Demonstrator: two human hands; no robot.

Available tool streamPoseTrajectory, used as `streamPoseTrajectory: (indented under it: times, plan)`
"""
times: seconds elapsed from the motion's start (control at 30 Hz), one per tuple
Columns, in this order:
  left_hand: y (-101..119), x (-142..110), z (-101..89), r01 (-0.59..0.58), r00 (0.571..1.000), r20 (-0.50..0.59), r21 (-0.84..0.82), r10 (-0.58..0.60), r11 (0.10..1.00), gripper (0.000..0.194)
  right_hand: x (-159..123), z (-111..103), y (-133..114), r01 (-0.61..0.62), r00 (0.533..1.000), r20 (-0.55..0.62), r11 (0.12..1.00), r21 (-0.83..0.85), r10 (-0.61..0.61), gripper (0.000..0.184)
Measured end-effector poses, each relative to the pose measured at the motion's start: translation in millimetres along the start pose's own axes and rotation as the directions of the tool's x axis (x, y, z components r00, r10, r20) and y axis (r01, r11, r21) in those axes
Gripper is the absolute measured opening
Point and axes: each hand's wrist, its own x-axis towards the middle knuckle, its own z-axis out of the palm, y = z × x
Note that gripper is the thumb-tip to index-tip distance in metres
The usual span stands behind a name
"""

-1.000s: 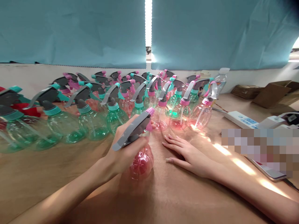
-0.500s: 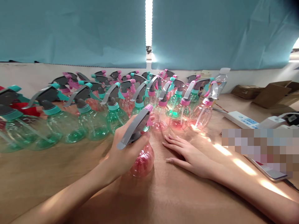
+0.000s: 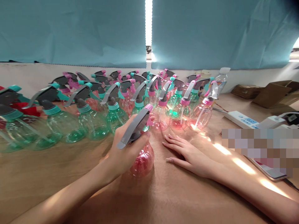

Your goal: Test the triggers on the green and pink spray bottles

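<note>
My left hand (image 3: 126,149) is wrapped round the neck of a pink spray bottle (image 3: 142,161) with a grey trigger (image 3: 134,127) and pink nozzle. The bottle stands on the brown table (image 3: 175,193) just in front of me. My right hand (image 3: 187,152) lies flat on the table to the right of the bottle, fingers stretched out, holding nothing. Behind both hands stand several rows of green spray bottles (image 3: 92,123) and pink spray bottles (image 3: 178,118).
A white power strip (image 3: 241,119) and a cable lie at the right. A phone-like flat device (image 3: 268,171) rests near the right edge. Cardboard boxes (image 3: 271,93) sit at the far right. A clear capped bottle (image 3: 220,81) stands behind the rows. Teal curtains hang behind.
My left hand has shifted the pink bottle slightly forward and tipped it more upright. My right hand has stayed flat in place.
</note>
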Motion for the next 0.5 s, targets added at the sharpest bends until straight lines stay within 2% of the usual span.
streamPoseTrajectory:
  times: [0.23,0.43,0.5]
  plan:
    - [1.5,-1.0,-1.8,-0.013,1.0,-0.001,0.013,0.013,1.0,0.004,1.0,-0.9,-0.6,-0.003,0.999,0.035,0.999,-0.035,0.004,0.06]
    - [1.3,-1.2,-1.7,-0.004,1.0,0.01,-0.001,0.004,1.0,0.014,2.4,-2.7,-2.8,-0.004,0.999,0.051,0.999,-0.052,0.007,0.061]
    - [2.0,-1.8,-1.5,-0.002,1.0,0.011,-0.008,0.002,1.0,0.012,2.6,-3.0,-3.2,-0.006,0.999,0.053,0.999,-0.051,0.009,0.061]
